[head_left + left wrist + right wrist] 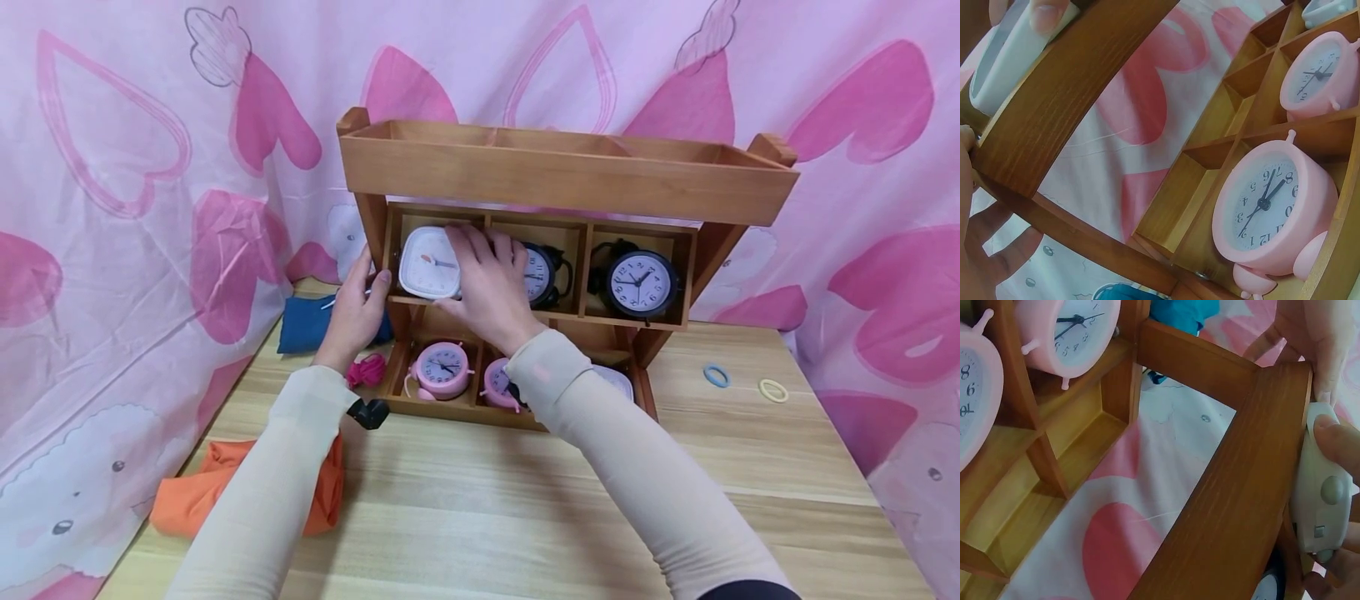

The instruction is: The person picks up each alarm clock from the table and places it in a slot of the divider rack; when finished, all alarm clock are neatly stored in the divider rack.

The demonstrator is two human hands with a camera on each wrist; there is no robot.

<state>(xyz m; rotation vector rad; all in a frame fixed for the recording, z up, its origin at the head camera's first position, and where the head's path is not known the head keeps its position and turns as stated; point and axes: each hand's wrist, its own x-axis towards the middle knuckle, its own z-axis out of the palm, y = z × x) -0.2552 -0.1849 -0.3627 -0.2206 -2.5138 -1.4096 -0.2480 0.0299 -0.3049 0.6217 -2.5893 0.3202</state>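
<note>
A white square alarm clock point(426, 265) stands in the left compartment of the middle tier of a wooden rack point(562, 177). My right hand point(491, 287) grips this clock, and the thumb point(1335, 434) lies on its white casing in the right wrist view. At the rack's left end, my left hand point(356, 312) holds the side, thumb in front and fingers behind. A black alarm clock point(537, 273), partly covered by my right hand, sits in the middle compartment. Another black clock point(640, 283) occupies the right one.
Below, the bottom tier holds a pink clock point(442, 369), a second pink clock point(498, 382) and a partly hidden white clock point(617, 382). Left lie blue cloth point(302, 323), pink cord point(367, 370) and orange cloth point(198, 500). Blue point(716, 376) and yellow rings point(773, 391) lie right.
</note>
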